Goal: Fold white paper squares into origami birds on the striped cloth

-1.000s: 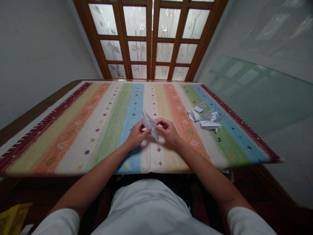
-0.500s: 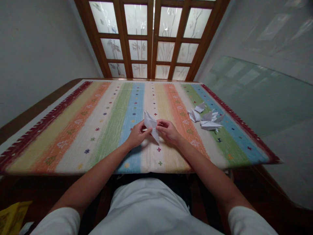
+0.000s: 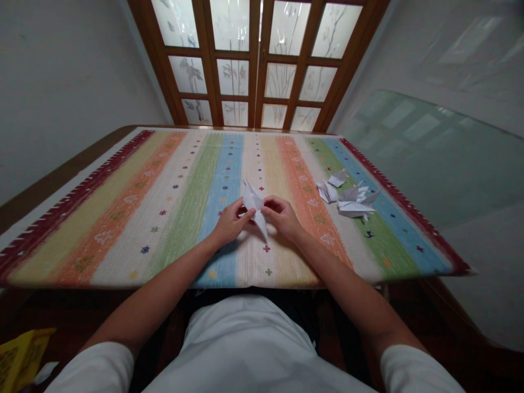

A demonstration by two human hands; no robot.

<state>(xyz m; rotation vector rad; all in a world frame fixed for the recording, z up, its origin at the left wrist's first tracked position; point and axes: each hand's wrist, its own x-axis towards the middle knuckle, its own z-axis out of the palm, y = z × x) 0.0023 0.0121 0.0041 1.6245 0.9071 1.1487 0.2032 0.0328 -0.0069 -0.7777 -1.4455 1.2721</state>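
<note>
A folded piece of white origami paper [image 3: 252, 197] is held between my two hands, just above the near middle of the table. Its pointed ends stick out, one away from me and one towards me. My left hand [image 3: 231, 221] pinches its left side between thumb and fingers. On the opposite side, my right hand [image 3: 282, 217] grips the paper near its middle with thumb and curled forefinger. The fingertips hide part of the folds. Several finished-looking white paper folds, shaped like cranes [image 3: 355, 206], lie in a cluster to the right.
A striped, patterned tablecloth [image 3: 184, 218] covers the table. Beyond the far edge stand wooden doors with glass panes [image 3: 256, 60]. A glass panel [image 3: 434, 158] leans along the right wall. At the lower left is a yellow object [image 3: 24, 355], below the table.
The near point of the paper has been drawn together into a narrower, straighter shape. Both hands keep their pinch at nearly the same spot. The camera view has shifted slightly.
</note>
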